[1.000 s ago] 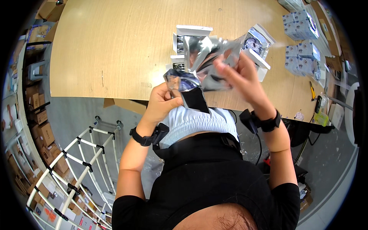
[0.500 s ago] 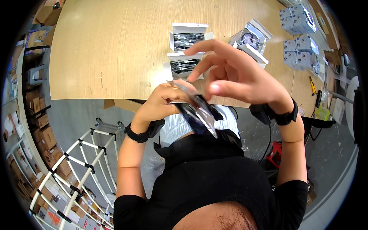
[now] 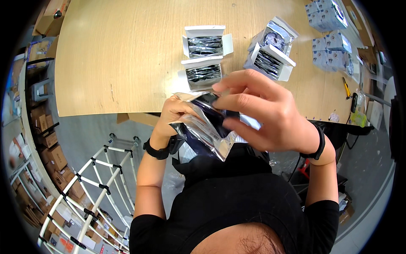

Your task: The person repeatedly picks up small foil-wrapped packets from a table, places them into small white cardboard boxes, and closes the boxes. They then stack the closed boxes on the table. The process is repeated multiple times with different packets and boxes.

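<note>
My left hand [image 3: 171, 111] is closed on silver-and-dark foil pouches [image 3: 196, 131] held over my lap at the table's front edge. My right hand [image 3: 270, 118] curls over the same pouches from the right, its fingertips gripping the dark upper part. Beyond my hands stand open white boxes, one behind another [image 3: 205, 44] [image 3: 202, 72] and another to the right [image 3: 268, 63], each packed with thin foil packets. Behind the right one, an open box [image 3: 274, 40] shows a round dark item in clear wrap.
Bundles of small printed boxes [image 3: 327, 55], a yellow cutter [image 3: 346, 88] and a black-handled tool [image 3: 354, 101] lie at the right of the wooden table [image 3: 114, 51]. A white pipe rack [image 3: 95, 188] stands at lower left, beside shelves of cartons [image 3: 57, 156].
The pouches came down toward my body and tilted, uncovering the boxes. My right hand moved from high on the foil, opened midway, and has now closed onto the pouches in my left hand.
</note>
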